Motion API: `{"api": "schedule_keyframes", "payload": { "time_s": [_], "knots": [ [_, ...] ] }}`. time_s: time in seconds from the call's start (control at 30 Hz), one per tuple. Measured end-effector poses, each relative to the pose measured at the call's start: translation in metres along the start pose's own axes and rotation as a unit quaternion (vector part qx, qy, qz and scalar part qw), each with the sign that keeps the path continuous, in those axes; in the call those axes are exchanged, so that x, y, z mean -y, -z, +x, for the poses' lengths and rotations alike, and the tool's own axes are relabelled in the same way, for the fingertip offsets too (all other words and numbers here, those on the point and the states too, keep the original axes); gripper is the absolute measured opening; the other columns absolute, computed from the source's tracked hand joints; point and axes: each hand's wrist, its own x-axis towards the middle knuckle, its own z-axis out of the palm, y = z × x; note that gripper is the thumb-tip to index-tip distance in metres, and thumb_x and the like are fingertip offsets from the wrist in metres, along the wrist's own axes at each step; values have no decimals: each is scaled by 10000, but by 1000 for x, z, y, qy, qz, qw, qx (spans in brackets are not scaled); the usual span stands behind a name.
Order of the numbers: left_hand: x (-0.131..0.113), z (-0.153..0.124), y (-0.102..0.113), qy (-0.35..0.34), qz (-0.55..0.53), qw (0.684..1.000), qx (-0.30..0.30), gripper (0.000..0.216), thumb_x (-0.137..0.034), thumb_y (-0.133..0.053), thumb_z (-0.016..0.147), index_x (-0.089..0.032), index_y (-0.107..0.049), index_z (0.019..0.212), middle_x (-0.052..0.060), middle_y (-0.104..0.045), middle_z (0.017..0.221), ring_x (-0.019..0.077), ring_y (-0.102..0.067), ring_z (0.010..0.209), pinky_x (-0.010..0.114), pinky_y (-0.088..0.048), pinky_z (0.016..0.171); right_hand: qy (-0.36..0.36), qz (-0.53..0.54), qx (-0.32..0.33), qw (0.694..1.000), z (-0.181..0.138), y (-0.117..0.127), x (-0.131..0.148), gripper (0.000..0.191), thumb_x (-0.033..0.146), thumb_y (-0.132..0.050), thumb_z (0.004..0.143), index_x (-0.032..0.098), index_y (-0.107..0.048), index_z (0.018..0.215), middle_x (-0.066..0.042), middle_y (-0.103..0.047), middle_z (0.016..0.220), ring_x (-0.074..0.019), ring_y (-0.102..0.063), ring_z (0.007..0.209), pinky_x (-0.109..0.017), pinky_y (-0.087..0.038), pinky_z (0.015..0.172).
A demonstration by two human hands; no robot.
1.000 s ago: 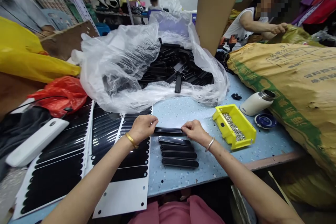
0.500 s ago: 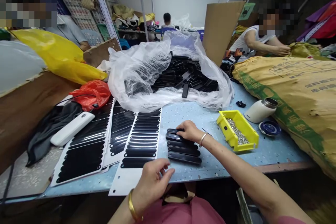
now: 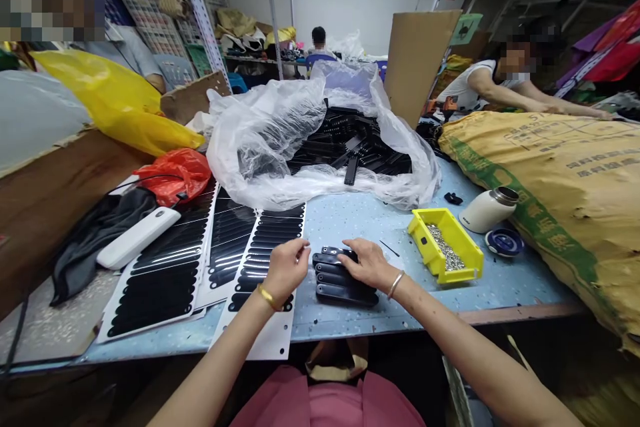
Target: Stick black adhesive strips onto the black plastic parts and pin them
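Observation:
My left hand (image 3: 289, 271) is closed in a pinch above the right edge of a white sheet (image 3: 269, 348) lined with black strips. Whatever sits between its fingertips is too small to make out. To its right, a row of black plastic strips (image 3: 345, 293) with rounded ends lies side by side on the blue table. My right hand (image 3: 369, 265) grips the far strips' right end, thumb on the near side and fingers on the far side. It covers that end of them.
A yellow bin (image 3: 473, 267) of small metal pieces stands right, near a white flask (image 3: 487, 210) and its lid (image 3: 504, 242). Behind is a clear plastic bag (image 3: 280, 197) of black parts. More strip sheets (image 3: 155, 293) and a white device (image 3: 137, 238) lie left. Co-workers sit around.
My left hand has moved forward and its fingers have come together in a pinch. My right hand stays at the far strips, with thumb and fingers now farther apart.

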Motion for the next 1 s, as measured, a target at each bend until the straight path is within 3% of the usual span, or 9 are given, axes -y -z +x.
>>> {"api": "schedule_keyframes", "payload": {
  "time_s": [0.13, 0.27, 0.43, 0.67, 0.8, 0.9, 1.0],
  "knots": [
    [-10, 34, -29, 56, 52, 994, 75, 291, -413, -660, 737, -159, -711, 869, 45, -684, 673, 198, -639, 674, 276, -435, 637, -9, -3, 8, 1000, -1, -9, -5, 277, 244, -502, 895, 167, -697, 1075, -96, -732, 998, -223, -654, 936, -313, -453, 831],
    [-8, 41, -47, 56, 102, 983, 141, 416, -569, -688, 663, -176, -724, 793, 69, -696, 714, 241, -644, 741, 296, -424, 636, 4, -4, -13, 1000, -4, -19, -9, 268, 192, -481, 897, 195, -704, 1046, -64, -740, 981, -213, -644, 881, -316, -445, 816],
    [11, 37, -40, 52, 0, 987, 153, 276, -446, -651, 732, -192, -755, 760, 19, -701, 639, 173, -629, 647, 251, -407, 607, 31, 12, -31, 999, -9, -25, -12, 295, 170, -468, 900, 194, -673, 1112, -66, -719, 1079, -214, -622, 933, -315, -432, 832],
    [18, 33, -30, 20, -46, 983, 177, 263, -284, -526, 805, -193, -771, 780, 18, -759, 750, 168, -673, 711, 243, -441, 659, 48, -9, -8, 999, -11, -22, -12, 339, 187, -383, 944, 172, -623, 1183, -93, -700, 1099, -226, -603, 897, -335, -416, 817],
    [18, 26, -24, -4, -71, 981, 178, 291, -254, -493, 827, -193, -774, 871, 32, -765, 790, 188, -687, 733, 270, -485, 698, 70, 6, -11, 997, -17, -13, -12, 467, 400, -420, 943, 93, -549, 1271, -165, -658, 1140, -279, -580, 967, -392, -415, 854],
    [17, 19, -17, 7, -118, 976, 182, 297, -248, -491, 838, -191, -763, 944, 43, -766, 878, 199, -698, 806, 287, -516, 753, 115, 21, 4, 993, -22, -7, -14, 725, 649, -502, 825, 85, -535, 1280, -205, -605, 1213, -327, -559, 1013, -448, -408, 871],
    [15, 7, -11, 41, -199, 962, 180, 317, -249, -513, 839, -171, -720, 1065, 70, -746, 1022, 215, -692, 938, 327, -528, 862, 139, 35, 8, 990, -26, -4, -18, 894, 752, -525, 734, 80, -495, 1324, -236, -568, 1260, -362, -546, 1061, -485, -394, 897]
  ]
}}
